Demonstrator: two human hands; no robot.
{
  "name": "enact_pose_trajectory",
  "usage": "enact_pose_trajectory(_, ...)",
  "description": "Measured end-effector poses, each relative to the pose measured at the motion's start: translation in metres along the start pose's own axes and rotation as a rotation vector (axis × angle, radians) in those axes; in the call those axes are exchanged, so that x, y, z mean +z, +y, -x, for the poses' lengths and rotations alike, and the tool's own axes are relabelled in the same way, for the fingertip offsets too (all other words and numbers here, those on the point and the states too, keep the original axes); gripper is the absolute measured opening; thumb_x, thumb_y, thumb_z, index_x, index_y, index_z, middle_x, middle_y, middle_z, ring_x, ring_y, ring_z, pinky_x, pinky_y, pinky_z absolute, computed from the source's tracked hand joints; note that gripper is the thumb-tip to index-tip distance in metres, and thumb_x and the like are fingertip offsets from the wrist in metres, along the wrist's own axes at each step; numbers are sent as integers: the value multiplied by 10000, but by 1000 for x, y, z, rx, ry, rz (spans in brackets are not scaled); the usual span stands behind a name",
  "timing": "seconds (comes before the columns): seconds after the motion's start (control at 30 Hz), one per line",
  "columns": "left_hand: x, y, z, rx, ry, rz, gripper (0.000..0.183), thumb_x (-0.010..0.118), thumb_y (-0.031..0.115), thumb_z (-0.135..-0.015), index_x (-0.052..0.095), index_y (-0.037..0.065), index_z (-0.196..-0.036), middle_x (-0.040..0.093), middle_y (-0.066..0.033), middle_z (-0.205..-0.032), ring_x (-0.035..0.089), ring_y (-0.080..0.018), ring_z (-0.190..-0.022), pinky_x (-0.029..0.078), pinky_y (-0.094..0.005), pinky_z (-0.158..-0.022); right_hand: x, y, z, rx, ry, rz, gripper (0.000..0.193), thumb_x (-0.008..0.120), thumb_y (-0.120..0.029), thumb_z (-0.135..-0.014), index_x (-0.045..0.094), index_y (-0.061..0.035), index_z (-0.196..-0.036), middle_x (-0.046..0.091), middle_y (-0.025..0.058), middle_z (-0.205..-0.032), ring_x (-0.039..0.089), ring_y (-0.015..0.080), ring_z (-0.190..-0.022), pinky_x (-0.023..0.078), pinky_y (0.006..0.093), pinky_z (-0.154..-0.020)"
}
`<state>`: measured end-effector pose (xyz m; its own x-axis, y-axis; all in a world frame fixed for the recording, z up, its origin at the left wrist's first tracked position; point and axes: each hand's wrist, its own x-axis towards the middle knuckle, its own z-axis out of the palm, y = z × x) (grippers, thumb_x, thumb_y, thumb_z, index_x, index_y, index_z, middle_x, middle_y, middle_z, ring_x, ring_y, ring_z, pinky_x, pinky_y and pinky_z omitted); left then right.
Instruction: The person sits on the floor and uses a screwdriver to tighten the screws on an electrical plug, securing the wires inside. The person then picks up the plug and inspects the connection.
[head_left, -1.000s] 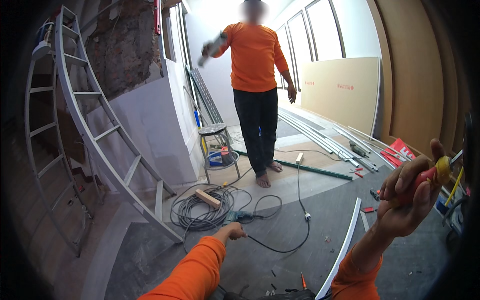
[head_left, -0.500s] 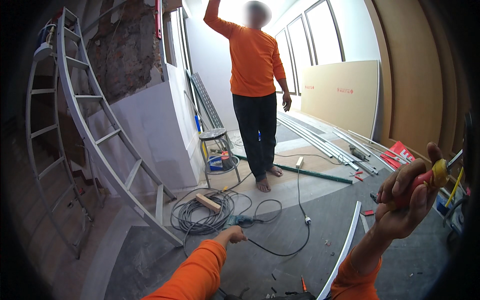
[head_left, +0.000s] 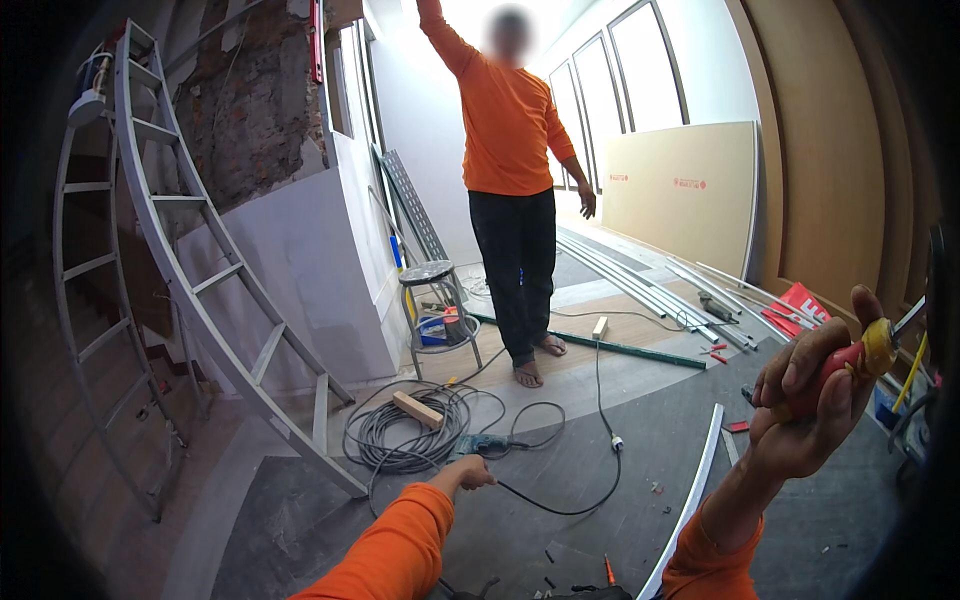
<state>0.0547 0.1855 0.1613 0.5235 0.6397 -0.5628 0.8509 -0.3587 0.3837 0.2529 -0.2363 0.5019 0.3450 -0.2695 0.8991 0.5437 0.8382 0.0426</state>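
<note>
Grey floor (head_left: 640, 440) with one cable coil (head_left: 405, 435), one stool (head_left: 432, 310), one curved metal frame (head_left: 200, 250). Right hand (head_left: 810, 400) fingers grip a red-handled screwdriver (head_left: 860, 358), raised; left hand (head_left: 468, 472) fingers, curled narrow, touch one drill (head_left: 490, 444) mid-floor.

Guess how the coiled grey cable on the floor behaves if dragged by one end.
The cable looks floppy: loose uneven loops, so it would likely uncoil rather than slide whole. A wooden block lies on it and would probably tumble off. Loops may snag the curved metal frame beside it.
</note>
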Motion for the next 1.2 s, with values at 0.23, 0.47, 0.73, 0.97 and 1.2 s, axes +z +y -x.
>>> enact_pose_trajectory(0.23, 2, -2, -8, -24, -10, -11, 457, 742, 377, -946, 703, -29, -1153, 741, -127, -992, 715, -251, -847, 580, -375, -732, 0, -1, -1, -3, -5, -2, 707, 606, -370, -1013, 352, 104, -1473, 517, 66, -709, 445, 88, -452, 413, 229, -390)
enact_pose_trajectory(0.47, 4, -6, -10, -14, -9, -19, 447, 736, 382, -948, 708, -26, -1130, 735, -127, -963, 707, -253, -816, 576, -371, -718, -1, 2, 0, 12, -15, -6, 701, 613, -362, -1009, 355, 98, -1472, 516, 58, -699, 453, 86, -455, 419, 231, -388)
enact_pose_trajectory(0.73, 2, 3, 1, -1, -2, -30, 425, 711, 337, -974, 721, -69, -1099, 751, -187, -997, 736, -310, -885, 601, -408, -793, -6, 10, -1, -41, -86, 6, 627, 528, -330, -1053, 325, 83, -1479, 510, 55, -722, 437, 89, -422, 399, 227, -354)
enact_pose_trajectory(0.97, 2, 2, 4, -5, -1, -26, 410, 711, 341, -975, 726, -61, -1056, 744, -176, -960, 724, -297, -850, 589, -404, -761, -6, 14, 0, -39, -85, -7, 628, 530, -330, -1050, 331, 85, -1477, 512, 57, -721, 444, 90, -424, 409, 225, -358)
enact_pose_trajectory(1.2, 3, -3, -5, -14, -12, -17, 413, 706, 346, -975, 723, -54, -1077, 741, -181, -996, 724, -302, -895, 591, -403, -790, -7, 14, 1, -29, -87, -9, 634, 531, -332, -1049, 329, 88, -1481, 516, 58, -719, 450, 91, -425, 412, 227, -359)
